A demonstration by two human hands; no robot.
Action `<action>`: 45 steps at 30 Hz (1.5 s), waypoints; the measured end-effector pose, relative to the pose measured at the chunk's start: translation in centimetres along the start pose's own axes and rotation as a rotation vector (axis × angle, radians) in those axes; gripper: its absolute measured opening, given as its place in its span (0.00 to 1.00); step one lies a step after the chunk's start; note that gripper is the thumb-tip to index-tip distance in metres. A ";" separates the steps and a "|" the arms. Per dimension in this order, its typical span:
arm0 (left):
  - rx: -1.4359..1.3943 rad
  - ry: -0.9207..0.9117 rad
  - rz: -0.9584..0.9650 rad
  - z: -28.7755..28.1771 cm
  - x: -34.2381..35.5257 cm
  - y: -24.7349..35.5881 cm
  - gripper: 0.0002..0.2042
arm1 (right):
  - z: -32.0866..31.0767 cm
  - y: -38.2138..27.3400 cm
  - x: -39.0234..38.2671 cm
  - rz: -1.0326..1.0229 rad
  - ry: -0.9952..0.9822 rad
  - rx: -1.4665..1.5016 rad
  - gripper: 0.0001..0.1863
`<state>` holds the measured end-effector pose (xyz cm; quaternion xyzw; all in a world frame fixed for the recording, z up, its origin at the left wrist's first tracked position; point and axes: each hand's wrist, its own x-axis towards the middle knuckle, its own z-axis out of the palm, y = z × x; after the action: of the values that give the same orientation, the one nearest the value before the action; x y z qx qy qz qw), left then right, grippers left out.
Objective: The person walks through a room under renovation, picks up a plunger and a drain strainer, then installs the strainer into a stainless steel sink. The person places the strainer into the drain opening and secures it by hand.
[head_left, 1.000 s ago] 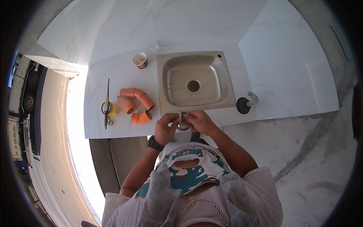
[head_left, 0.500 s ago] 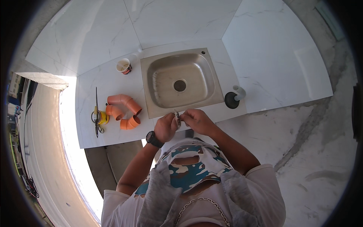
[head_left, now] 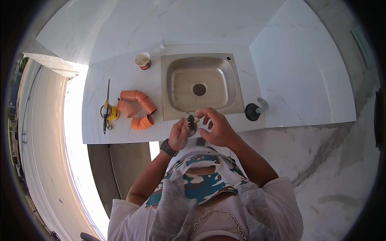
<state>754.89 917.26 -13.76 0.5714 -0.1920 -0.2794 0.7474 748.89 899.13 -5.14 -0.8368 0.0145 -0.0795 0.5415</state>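
My left hand grips a round metal sink strainer on edge, just in front of the sink's near rim. A short brass-coloured stem sticks out of the strainer's middle, toward my right hand. That hand is open beside it, fingers spread and curved, with nothing seen in them. Beyond both hands lies the steel sink, set in the white marbled counter. Its round drain hole is uncovered.
Orange pipe elbows lie left of the sink. Scissors and a long thin blade rest by a yellow tape roll. A paper cup stands behind. Right of the sink is a black-and-grey drain fitting. Walls rise behind and right.
My right hand has drawn away from the strainer and its fingers have opened. The strainer has turned in my left hand, so its face and brass stem now show. The view has shifted slightly.
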 end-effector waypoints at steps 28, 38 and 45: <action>-0.305 0.343 -0.335 -6.2 -0.6 -15.1 0.14 | 6.3 7.5 1.9 -0.404 -0.241 -0.206 0.10; -0.255 0.800 -0.309 0.3 -0.8 -6.3 0.16 | 5.9 10.1 1.5 -0.299 -0.127 -0.153 0.13; 0.569 0.893 -0.115 0.5 -0.7 -6.9 0.15 | 7.5 11.0 1.5 -0.301 -0.203 -0.111 0.12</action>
<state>752.70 916.04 -20.20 0.8245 0.1082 0.0136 0.5553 752.17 901.23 -17.93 -0.8619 -0.1613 -0.0739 0.4750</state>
